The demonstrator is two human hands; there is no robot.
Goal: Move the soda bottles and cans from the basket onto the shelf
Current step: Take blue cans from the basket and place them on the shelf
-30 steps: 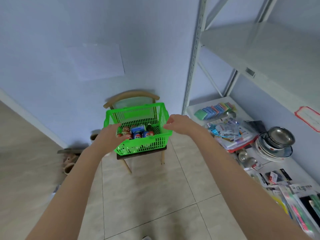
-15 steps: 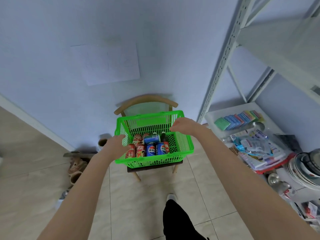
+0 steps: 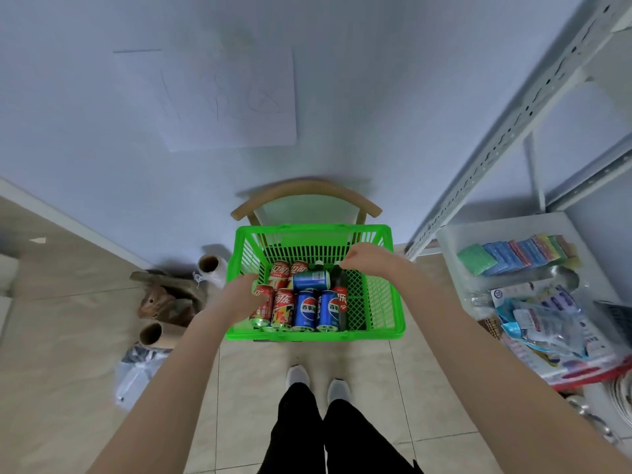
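A green plastic basket [image 3: 386,331] stands on a wooden chair [image 3: 307,189] against the wall. It holds several red cola cans [image 3: 283,307] and blue cola cans [image 3: 305,309], a can lying on its side [image 3: 311,280] and a dark cola bottle [image 3: 339,295]. My left hand [image 3: 237,295] reaches in from the left, its fingers curled over the top of the leftmost red can [image 3: 262,311]. My right hand [image 3: 367,261] comes in from the right and pinches the bottle at its neck. The white metal shelf [image 3: 506,138] rises at the right.
The shelf's lower board [image 3: 451,234] carries coloured sponges [image 3: 516,251] and plastic packets [image 3: 547,323]. Left of the chair on the tiled floor lie film rolls [image 3: 211,268], wood scraps [image 3: 164,295], a cardboard tube [image 3: 150,333] and a plastic bag [image 3: 136,374]. My shoes [image 3: 318,384] stand before the chair.
I have stepped closer and the view has tilted down. Both hands moved from the basket's rims down inside it, the left onto a red can, the right onto the bottle.
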